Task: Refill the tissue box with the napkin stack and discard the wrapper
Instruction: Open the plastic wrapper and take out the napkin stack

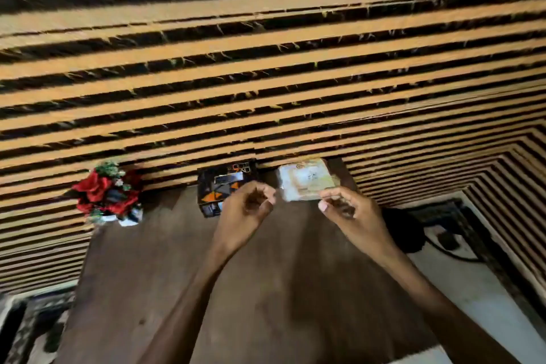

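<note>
A black tissue box with orange triangles stands at the far edge of the brown table, against the slatted wall. To its right lies the wrapped napkin stack, pale and shiny. My left hand hovers just in front of the box's right side, fingers curled loosely and apart, holding nothing. My right hand is at the stack's near right corner, fingers curled; whether it touches the wrapper is unclear. The frame is blurred.
A red flower arrangement in a small white pot stands at the table's far left. A wall of orange and dark slats rises behind. To the right, a dark object and cable lie on a white surface.
</note>
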Action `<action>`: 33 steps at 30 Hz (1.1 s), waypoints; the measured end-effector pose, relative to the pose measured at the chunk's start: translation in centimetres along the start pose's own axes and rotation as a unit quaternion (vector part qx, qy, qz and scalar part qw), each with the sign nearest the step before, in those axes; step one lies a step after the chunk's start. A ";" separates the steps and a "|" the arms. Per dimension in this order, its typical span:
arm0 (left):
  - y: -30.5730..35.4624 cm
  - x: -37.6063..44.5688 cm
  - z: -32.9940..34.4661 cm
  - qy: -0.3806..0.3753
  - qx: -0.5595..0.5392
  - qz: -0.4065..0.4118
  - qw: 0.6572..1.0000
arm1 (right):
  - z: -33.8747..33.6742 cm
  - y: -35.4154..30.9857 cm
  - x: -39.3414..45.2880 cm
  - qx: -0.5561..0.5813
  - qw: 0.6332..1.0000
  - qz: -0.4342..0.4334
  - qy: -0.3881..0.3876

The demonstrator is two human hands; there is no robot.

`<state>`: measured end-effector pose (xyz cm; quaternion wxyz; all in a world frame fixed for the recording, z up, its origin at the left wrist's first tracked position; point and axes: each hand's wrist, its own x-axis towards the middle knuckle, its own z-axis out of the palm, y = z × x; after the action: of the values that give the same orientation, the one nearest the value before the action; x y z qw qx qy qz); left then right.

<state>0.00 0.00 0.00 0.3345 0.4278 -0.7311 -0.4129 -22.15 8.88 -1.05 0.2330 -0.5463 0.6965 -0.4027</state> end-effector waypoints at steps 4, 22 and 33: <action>-4.7 5.1 5.8 -0.013 0.011 -0.083 0.996 | 0.7 6.3 4.4 0.014 0.993 0.103 -0.055; -20.9 16.6 18.9 0.059 -0.039 -0.407 0.911 | 6.1 27.4 20.3 0.018 0.930 0.352 -0.100; -14.9 9.1 18.5 0.104 -0.148 -0.384 0.905 | 3.5 23.5 12.6 0.180 0.882 0.423 -0.101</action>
<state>-14.06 -6.69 -20.08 0.2839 0.6612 -0.4018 -0.5663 -36.65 -2.26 -20.74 0.5449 -0.1862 0.7494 -0.3269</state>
